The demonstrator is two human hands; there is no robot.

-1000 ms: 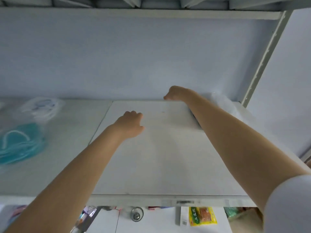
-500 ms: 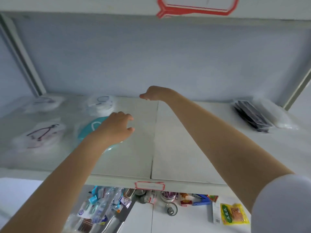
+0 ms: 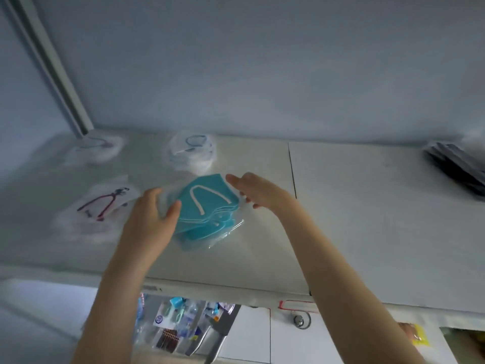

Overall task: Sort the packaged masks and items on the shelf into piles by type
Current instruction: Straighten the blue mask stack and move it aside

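Teal masks sit stacked at shelf centre, left hand and right hand flanking with fingers apart; piles at nine, eleven and three o'clock look already sorted.

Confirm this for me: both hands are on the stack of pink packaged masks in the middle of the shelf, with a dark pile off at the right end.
Not quite. The head view shows the stack of packaged masks is teal, not pink. The rest holds: the left hand and right hand flank it mid-shelf, and a dark pile sits at the right end.
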